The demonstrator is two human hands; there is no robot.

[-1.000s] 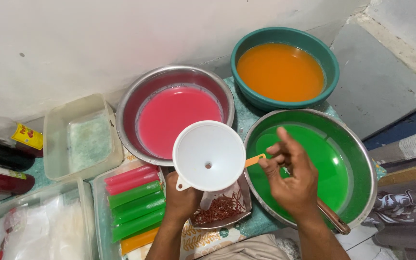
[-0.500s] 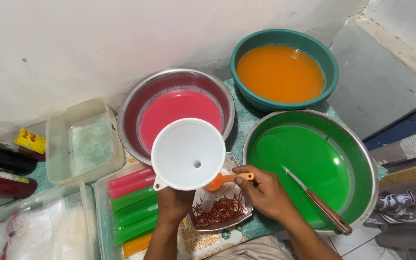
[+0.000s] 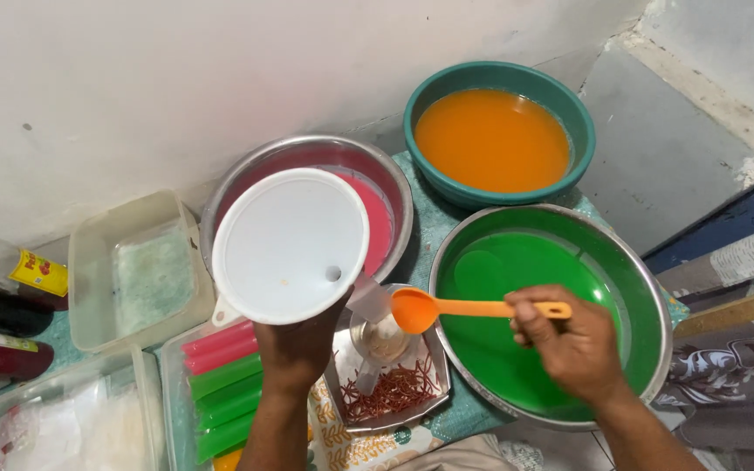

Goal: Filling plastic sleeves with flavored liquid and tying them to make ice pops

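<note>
Here the left hand (image 3: 300, 349) was wrapped around the neck of a white funnel (image 3: 290, 247), holding it tilted so its wide mouth faced up toward the camera. The funnel hung over the near edge of a metal bowl (image 3: 246, 187) of pink liquid. The right hand (image 3: 573, 344) was closed on the handle of an orange spoon (image 3: 473, 308). The spoon lay level, with its round end reaching past the rim of the green bowl (image 3: 639, 288) toward the funnel's spout. The two hands were apart, one on each tool. The green bowl was a wide metal one filled with green liquid, and the right hand sat above it. Below the funnel's spout stood a small metal tray (image 3: 434, 384) with red rubber bands (image 3: 393, 392) in it, and a thin clear bag (image 3: 375, 336) seemed to hang from the spout, though that part was hard to make out. Behind the green bowl sat a teal bowl (image 3: 579, 113) full of orange liquid. To the left, a clear tub (image 3: 89, 262) stood near the wall. In front of it lay a row of filled tubes (image 3: 224, 384), pink and green, side by side in another clear tray.
</note>
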